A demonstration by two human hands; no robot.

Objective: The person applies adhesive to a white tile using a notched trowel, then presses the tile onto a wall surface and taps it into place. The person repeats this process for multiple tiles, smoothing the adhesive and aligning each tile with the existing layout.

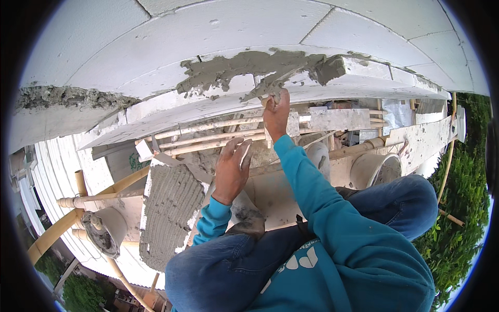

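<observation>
Trowel (267, 87), grasped in the right hand (277, 115), meets far mortar (234, 66). Nearer left hand (232, 172) curls; I cannot tell its hold.

Seeing blotchy grey mortar (223, 70) against plain white blocks (249, 23) just past the right hand (277, 112), plus grey combed-in stripes on a slab (174, 203) left of the left hand (232, 171). Got bright teal sleeves (312, 179) right behind both hands, faded blue jeans (208, 270) further back, yellowish-tan bamboo (54, 235) way off left and super green leaves (457, 177) far right of the right hand.
</observation>
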